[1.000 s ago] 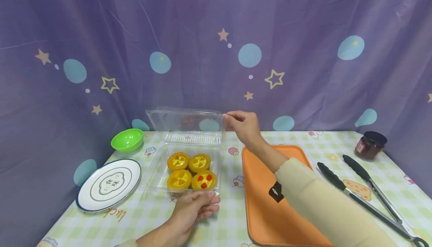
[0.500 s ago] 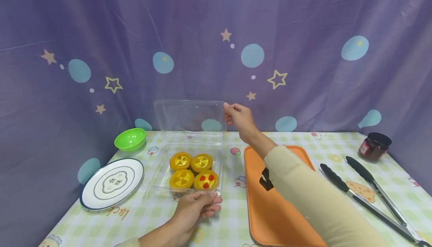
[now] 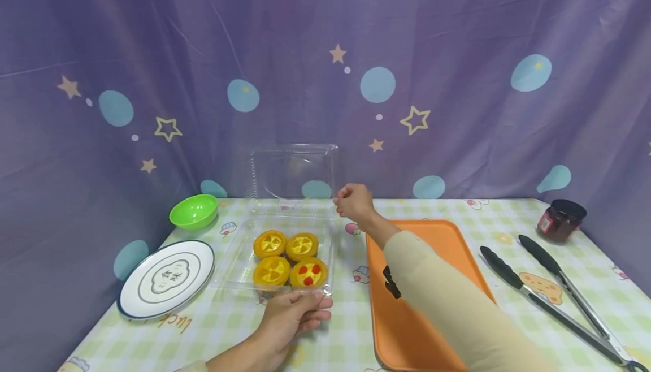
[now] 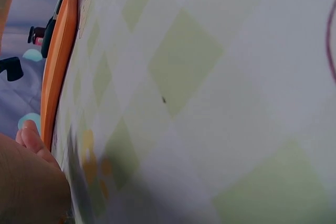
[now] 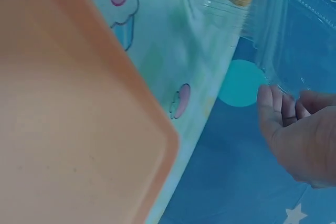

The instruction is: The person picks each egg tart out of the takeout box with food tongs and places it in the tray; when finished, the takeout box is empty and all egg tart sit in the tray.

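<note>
Left hand (image 3: 285, 315) pinches the near edge of the box (image 3: 238, 267), likely steadying it; right hand (image 3: 354, 201) curls beside the upright lid (image 3: 292, 177), grip unclear.

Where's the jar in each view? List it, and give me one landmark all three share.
Head: the jar is at the far right, about two-thirds down.
Left wrist: the jar, turned sideways, is small at upper left.
Right wrist: not in it.
Shared landmark: the orange tray.
</note>
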